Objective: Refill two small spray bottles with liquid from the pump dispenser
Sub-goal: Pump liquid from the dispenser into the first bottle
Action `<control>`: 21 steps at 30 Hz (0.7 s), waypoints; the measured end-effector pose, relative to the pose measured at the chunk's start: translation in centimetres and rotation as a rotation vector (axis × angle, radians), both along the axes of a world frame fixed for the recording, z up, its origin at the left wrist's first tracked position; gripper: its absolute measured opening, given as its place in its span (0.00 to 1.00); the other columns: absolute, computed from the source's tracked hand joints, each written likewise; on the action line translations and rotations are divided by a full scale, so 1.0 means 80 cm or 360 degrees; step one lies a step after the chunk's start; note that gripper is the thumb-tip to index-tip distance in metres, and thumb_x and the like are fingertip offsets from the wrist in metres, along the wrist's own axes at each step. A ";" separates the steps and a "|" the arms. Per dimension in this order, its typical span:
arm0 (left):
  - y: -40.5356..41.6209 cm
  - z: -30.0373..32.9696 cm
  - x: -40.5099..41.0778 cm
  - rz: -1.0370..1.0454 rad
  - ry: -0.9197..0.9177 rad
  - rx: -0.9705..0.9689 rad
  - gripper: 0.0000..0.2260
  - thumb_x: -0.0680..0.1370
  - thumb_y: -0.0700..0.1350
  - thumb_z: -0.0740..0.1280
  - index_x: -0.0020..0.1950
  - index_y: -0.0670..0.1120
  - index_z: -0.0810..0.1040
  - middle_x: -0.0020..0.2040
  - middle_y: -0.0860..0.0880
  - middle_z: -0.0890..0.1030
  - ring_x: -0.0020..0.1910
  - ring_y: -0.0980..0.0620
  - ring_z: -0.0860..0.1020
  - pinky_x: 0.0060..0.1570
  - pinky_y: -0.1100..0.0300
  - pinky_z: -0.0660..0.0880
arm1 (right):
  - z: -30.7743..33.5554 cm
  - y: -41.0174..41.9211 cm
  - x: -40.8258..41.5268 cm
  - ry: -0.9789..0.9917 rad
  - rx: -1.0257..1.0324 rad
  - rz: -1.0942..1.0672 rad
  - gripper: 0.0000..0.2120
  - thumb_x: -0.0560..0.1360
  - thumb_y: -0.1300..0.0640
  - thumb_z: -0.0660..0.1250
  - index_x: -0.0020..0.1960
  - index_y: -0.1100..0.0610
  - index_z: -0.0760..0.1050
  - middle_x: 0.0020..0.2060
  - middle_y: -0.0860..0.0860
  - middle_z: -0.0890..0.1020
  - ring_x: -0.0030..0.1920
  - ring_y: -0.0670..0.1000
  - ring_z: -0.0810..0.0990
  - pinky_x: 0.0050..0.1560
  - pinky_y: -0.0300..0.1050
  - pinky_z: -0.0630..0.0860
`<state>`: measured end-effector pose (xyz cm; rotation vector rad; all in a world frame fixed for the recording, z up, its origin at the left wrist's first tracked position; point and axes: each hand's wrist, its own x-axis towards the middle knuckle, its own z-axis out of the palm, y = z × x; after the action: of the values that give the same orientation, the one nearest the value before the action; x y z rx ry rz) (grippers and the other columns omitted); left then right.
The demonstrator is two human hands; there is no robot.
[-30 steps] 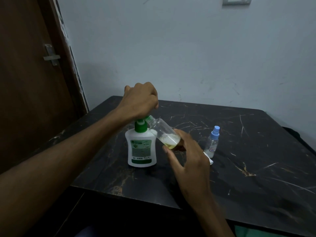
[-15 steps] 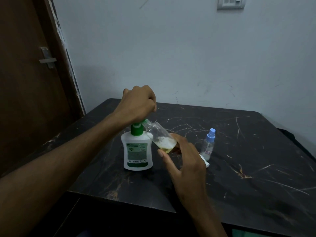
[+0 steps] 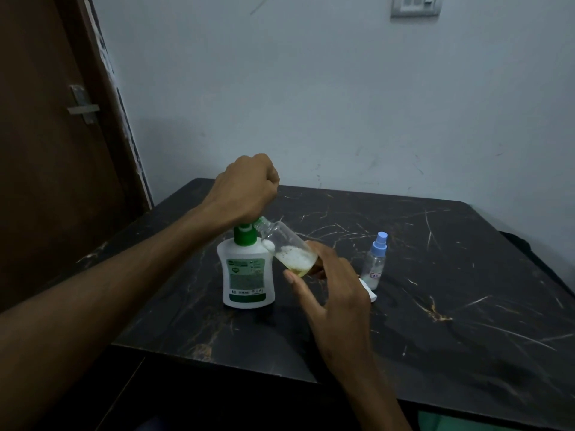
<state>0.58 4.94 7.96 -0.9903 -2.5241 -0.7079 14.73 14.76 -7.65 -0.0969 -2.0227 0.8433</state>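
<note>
A white pump dispenser (image 3: 247, 275) with a green collar stands on the black marble table (image 3: 435, 306). My left hand (image 3: 245, 188) sits on top of it, fingers curled over the pump head, which is hidden. My right hand (image 3: 329, 293) holds an uncapped clear spray bottle (image 3: 286, 247) by its base, tilted with its neck up against the pump spout. Foamy yellowish liquid lies in its lower end. A second small spray bottle (image 3: 376, 259) with a blue cap stands upright to the right.
A small white object (image 3: 370, 292), partly hidden behind my right hand, lies beside the capped bottle. A brown door (image 3: 46, 150) with a metal latch is at the left. The wall stands just behind the table, with a switch plate (image 3: 415, 6) high up.
The view has shifted a little; both hands, the dispenser and the tilted bottle keep the same arrangement.
</note>
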 end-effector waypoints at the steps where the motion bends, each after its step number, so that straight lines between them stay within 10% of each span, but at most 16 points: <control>1: 0.000 0.002 0.001 0.0011 0.0012 -0.0004 0.19 0.72 0.30 0.61 0.26 0.49 0.68 0.25 0.55 0.67 0.26 0.55 0.68 0.30 0.60 0.65 | 0.001 0.000 0.000 0.0001 -0.0002 -0.0001 0.24 0.79 0.41 0.68 0.71 0.50 0.75 0.54 0.44 0.81 0.53 0.40 0.79 0.54 0.39 0.78; 9: 0.002 -0.001 0.004 0.0023 0.0011 0.0018 0.08 0.74 0.31 0.62 0.35 0.39 0.74 0.39 0.46 0.77 0.25 0.49 0.68 0.29 0.60 0.65 | 0.000 0.001 0.002 -0.0011 -0.0019 0.0002 0.25 0.79 0.40 0.68 0.71 0.51 0.75 0.54 0.44 0.81 0.53 0.41 0.79 0.54 0.40 0.78; 14: 0.001 0.006 -0.001 -0.0001 0.0052 0.0048 0.20 0.73 0.31 0.61 0.24 0.48 0.69 0.37 0.48 0.77 0.24 0.53 0.68 0.29 0.61 0.64 | 0.002 0.000 0.000 -0.0004 -0.0026 0.0008 0.25 0.78 0.41 0.69 0.71 0.52 0.75 0.55 0.45 0.81 0.54 0.40 0.79 0.55 0.38 0.77; 18: 0.004 -0.002 -0.002 0.0017 0.0064 0.0016 0.10 0.75 0.32 0.62 0.34 0.39 0.74 0.40 0.48 0.77 0.35 0.49 0.78 0.29 0.59 0.67 | 0.002 0.000 0.001 0.0006 -0.0022 0.0019 0.24 0.79 0.43 0.70 0.71 0.52 0.75 0.54 0.44 0.81 0.53 0.40 0.79 0.55 0.37 0.77; 21: 0.003 0.000 -0.001 0.0005 0.0070 0.0006 0.18 0.74 0.31 0.62 0.25 0.46 0.72 0.40 0.50 0.77 0.24 0.53 0.68 0.28 0.60 0.64 | 0.003 0.000 0.002 0.0038 -0.0008 0.0008 0.23 0.78 0.43 0.70 0.70 0.52 0.76 0.54 0.44 0.81 0.53 0.40 0.78 0.55 0.36 0.77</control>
<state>0.51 5.17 7.95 -0.9901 -2.4848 -0.6820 14.92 14.74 -7.42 -0.0841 -1.9995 0.8493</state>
